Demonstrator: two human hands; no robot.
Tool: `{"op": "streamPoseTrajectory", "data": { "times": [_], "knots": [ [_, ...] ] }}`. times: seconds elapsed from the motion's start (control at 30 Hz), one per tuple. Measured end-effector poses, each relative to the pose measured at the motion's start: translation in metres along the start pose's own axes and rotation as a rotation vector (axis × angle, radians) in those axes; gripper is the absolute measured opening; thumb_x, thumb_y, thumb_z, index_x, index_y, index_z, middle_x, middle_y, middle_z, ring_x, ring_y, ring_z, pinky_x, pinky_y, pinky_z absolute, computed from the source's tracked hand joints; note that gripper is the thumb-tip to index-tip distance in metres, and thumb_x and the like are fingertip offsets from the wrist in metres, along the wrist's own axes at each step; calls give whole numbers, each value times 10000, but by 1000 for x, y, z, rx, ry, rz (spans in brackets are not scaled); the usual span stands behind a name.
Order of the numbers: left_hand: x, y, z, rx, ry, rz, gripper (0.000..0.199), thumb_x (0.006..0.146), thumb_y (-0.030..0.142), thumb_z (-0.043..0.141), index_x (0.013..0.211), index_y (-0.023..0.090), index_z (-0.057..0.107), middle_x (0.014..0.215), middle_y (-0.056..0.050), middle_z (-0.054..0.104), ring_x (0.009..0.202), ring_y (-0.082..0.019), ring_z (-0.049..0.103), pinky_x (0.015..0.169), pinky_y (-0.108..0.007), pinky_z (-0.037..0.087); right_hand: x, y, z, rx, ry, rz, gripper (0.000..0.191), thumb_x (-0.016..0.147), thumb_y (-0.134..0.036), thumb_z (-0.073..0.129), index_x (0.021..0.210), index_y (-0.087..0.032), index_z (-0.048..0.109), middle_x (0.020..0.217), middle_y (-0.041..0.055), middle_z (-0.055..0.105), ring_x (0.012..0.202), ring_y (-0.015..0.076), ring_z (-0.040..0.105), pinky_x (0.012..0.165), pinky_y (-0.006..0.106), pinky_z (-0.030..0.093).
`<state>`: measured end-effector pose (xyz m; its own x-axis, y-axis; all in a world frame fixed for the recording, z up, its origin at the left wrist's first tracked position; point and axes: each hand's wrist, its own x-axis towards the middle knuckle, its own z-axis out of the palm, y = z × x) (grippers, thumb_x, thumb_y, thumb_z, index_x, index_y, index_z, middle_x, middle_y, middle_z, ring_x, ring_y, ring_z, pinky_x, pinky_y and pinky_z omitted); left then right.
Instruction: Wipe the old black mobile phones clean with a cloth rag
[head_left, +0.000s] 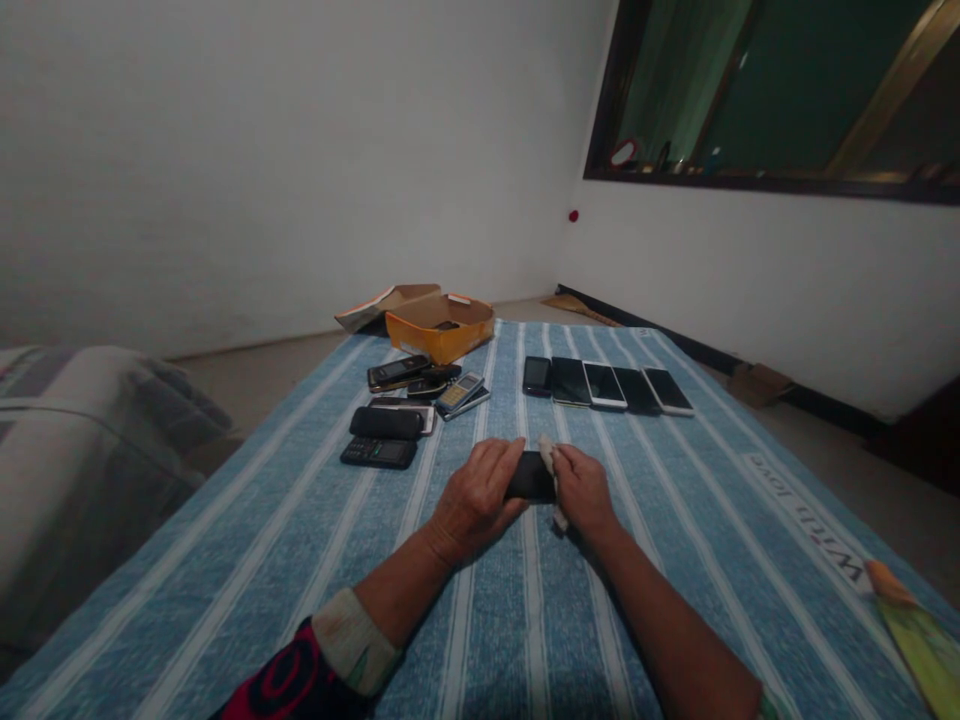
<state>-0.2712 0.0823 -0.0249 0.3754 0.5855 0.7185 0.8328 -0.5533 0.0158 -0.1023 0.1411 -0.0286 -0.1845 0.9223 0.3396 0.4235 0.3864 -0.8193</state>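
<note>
Your left hand (476,497) grips a black phone (531,477) at one end; your right hand (585,490) clenches a white cloth (553,472) against the other. Phone sits between both hands, over the blue striped sheet (262,560). Five phones (604,386) lie in a row ahead; a loose phone group (401,410) lies left, near an orange box (442,328).

A black phone (531,477) lies sideways, its long edge toward the near side, with a crumpled off-white cloth (548,458) bunched against its right end and trailing nearer past it.
</note>
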Motion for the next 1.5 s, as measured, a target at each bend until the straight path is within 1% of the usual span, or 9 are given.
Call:
{"op": "streamPoseTrajectory", "data": {
  "times": [0.23, 0.47, 0.63, 0.8, 0.93, 1.13, 1.3, 1.4, 1.5],
  "knots": [
    [2, 2, 2, 28, 95, -87, 645, 859, 386, 655, 1353, 57, 404, 1122, -211, 610, 1045, -334, 579, 903, -479, 531, -2, -2, 5, 252, 75, 126, 354, 842, -447, 453, 712, -180, 646, 632, 6, 599, 615, 165, 535, 571, 259, 400],
    [2, 3, 5, 63, 143, -181, 636, 821, 379, 689, 1329, 100, 428, 1097, -184, 646, 1000, -329, 615, 860, -470, 551, -10, -8, 12, 454, 35, 308, 341, 839, -491, 463, 724, -195, 589, 472, -47, 515, 408, 141, 504, 414, 239, 382],
    [2, 2, 5, 76, 163, -270, 596, 797, 345, 692, 1295, 119, 455, 1080, -165, 662, 976, -321, 633, 832, -457, 562, -18, -19, 16, 591, 22, 355, 317, 820, -504, 496, 736, -205, 554, 444, -61, 511, 369, 142, 507, 369, 232, 372],
    [1, 1, 9, 71, 170, -324, 617, 770, 387, 713, 1279, 136, 469, 1057, -150, 671, 959, -309, 651, 814, -437, 566, -21, -27, 17, 662, 30, 389, 309, 820, -509, 518, 740, -211, 530, 469, -66, 517, 370, 130, 502, 364, 224, 367],
    [-2, -1, 13, 53, 141, -361, 619, 749, 406, 727, 1251, 121, 503, 1048, -155, 678, 962, -313, 658, 826, -446, 564, -21, -24, 15, 571, 21, 324, 319, 851, -511, 482, 766, -210, 541, 487, -59, 521, 393, 130, 505, 383, 229, 385],
    [-4, -2, 13, -30, 73, -447, 637, 708, 466, 766, 1198, 110, 569, 1024, -155, 696, 925, -298, 681, 799, -421, 575, -19, -17, 12, 251, 81, 90, 326, 899, -451, 408, 762, -209, 578, 607, -14, 584, 558, 154, 568, 530, 251, 451],
    [2, 6, 8, -131, 35, -623, 585, 677, 455, 773, 1141, 129, 628, 999, -123, 720, 906, -281, 693, 821, -404, 565, -21, -16, 15, 91, 103, -15, 388, 934, -410, 338, 1050, -173, 622, 888, 87, 701, 831, 207, 665, 737, 297, 501],
    [7, 10, 4, -225, 1, -777, 577, 651, 479, 769, 1105, 139, 659, 1032, -114, 726, 934, -284, 693, 857, -405, 550, -22, -11, 19, 19, 131, -27, 485, 930, -436, 341, 1217, -126, 579, 1056, 162, 699, 971, 263, 670, 817, 356, 510],
    [11, 13, 0, -342, -29, -911, 581, 634, 516, 763, 1075, 146, 683, 971, -88, 734, 893, -280, 698, 850, -410, 547, -24, -6, 22, -5, 140, -41, 533, 926, -447, 368, 1309, -112, 528, 1139, 182, 682, 1040, 290, 661, 853, 385, 511]
  ]
}}
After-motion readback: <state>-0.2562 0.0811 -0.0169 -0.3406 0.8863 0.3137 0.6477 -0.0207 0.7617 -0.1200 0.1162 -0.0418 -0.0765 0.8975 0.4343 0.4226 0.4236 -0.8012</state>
